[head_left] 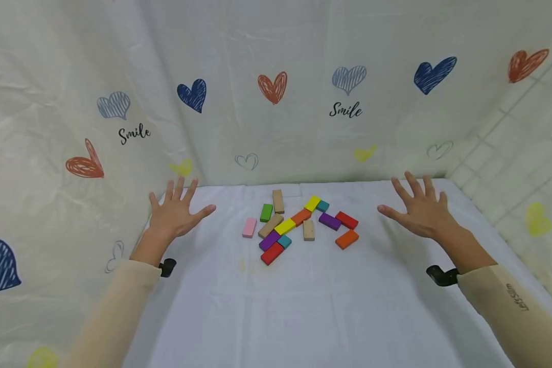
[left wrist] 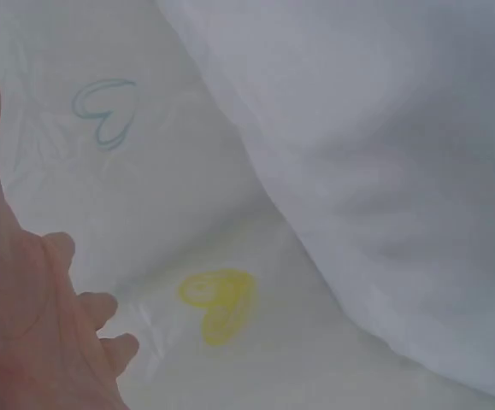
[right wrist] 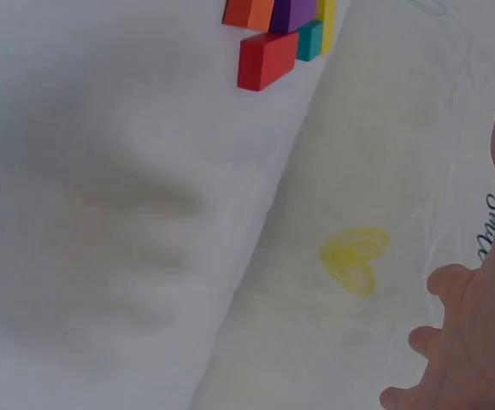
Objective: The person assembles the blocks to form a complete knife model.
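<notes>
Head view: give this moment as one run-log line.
left hand: spread, empty | right hand: spread, empty | blocks: on white cloth, between the hands | block contact: none

Black script "Smile" stands twice on the white backdrop (head_left: 303,138), at upper left and upper right of centre in the head view; the right edge cuts another to "Sm". The right wrist view shows "Smile" sideways at right. Sleeve (head_left: 492,301) lettering, lower right, is unclear.

Pink, green, tan, yellow, orange, red, purple, teal blocks (head_left: 301,217); white cloth (head_left: 239,312); heart-patterned pale backdrop (head_left: 232,122)
</notes>
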The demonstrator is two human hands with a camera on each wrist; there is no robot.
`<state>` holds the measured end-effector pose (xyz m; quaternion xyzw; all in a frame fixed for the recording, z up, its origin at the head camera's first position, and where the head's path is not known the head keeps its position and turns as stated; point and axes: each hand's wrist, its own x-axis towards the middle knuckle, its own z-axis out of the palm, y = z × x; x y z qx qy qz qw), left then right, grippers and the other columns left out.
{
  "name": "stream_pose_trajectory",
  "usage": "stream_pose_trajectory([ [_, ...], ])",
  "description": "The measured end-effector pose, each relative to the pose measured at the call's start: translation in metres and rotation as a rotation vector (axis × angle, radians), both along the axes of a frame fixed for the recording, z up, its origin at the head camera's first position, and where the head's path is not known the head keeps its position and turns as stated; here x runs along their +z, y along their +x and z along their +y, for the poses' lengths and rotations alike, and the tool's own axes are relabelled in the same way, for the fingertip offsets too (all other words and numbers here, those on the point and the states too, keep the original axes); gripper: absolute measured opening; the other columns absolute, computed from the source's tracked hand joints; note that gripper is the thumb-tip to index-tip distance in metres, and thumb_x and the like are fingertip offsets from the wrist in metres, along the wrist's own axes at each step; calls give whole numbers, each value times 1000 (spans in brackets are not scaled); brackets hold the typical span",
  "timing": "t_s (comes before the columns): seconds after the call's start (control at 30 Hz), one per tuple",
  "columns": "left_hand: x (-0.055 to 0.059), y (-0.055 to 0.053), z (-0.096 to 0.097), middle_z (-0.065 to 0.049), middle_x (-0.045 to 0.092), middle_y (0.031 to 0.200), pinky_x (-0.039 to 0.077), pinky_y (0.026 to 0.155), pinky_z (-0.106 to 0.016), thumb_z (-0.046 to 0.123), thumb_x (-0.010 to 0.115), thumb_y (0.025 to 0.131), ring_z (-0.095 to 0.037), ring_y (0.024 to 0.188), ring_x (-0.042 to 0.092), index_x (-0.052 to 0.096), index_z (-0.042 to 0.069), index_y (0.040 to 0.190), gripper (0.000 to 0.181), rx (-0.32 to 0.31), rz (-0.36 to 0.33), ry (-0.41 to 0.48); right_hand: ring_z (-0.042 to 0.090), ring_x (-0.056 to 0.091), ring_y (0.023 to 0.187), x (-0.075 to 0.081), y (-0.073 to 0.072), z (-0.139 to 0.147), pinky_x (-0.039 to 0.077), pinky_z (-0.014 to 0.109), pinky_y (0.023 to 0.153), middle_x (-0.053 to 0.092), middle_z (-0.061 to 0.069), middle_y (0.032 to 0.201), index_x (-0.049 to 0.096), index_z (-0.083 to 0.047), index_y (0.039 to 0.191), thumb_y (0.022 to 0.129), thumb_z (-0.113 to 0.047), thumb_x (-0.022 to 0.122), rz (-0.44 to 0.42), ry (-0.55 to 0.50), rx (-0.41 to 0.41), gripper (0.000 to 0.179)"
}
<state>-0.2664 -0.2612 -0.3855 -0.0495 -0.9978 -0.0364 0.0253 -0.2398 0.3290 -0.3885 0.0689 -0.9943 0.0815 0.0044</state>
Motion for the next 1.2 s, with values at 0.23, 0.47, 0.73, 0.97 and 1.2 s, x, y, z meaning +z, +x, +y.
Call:
stream_pose_trajectory([
  [0.23, -19, 18, 12, -15, -2, 173, -7, 113, -80, 88, 32, 89, -44, 159, -1, 1, 28, 166, 102, -26, -36, 48, 62, -1, 150, -15, 21, -9, 7, 86, 106, -2, 25, 170, 2, -17, 165, 96, -73, 43, 2, -11, 22, 98],
  [0.47, -33, 38, 27, -17, 3, 173, -3, 112, -82, 87, 38, 88, -46, 158, 3, 3, 27, 166, 104, -48, -58, 69, 60, 10, 149, -27, 41, -26, 11, 84, 108, 7, 25, 169, 8, -18, 166, 96, -69, 49, 25, -66, 35, 95],
  [0.73, -40, 51, 50, -19, 24, 169, 7, 112, -82, 70, 62, 89, -46, 156, 17, 23, 22, 164, 97, -117, -108, 162, 55, 19, 147, -38, 53, -46, 15, 82, 110, 18, 26, 166, 16, -18, 165, 96, -64, 54, 39, -169, 49, 91],
  [0.97, -53, 48, 70, -12, 59, 146, 25, 112, -73, 44, 75, 91, -37, 140, 46, 61, 19, 141, 58, -158, -25, 261, 50, 30, 143, -44, 45, -62, 29, 79, 105, 34, 23, 159, 28, -19, 163, 97, -53, 61, 61, -322, 73, 81],
  [1.2, -58, 34, 79, -11, 71, 117, 44, 98, -57, 31, 80, 89, -33, 113, 61, 73, 16, 116, 31, -166, 46, 367, 42, 36, 143, -54, 25, -83, 37, 73, 106, 46, 18, 153, 36, -18, 159, 97, -44, 66, 27, -485, 103, 74],
])
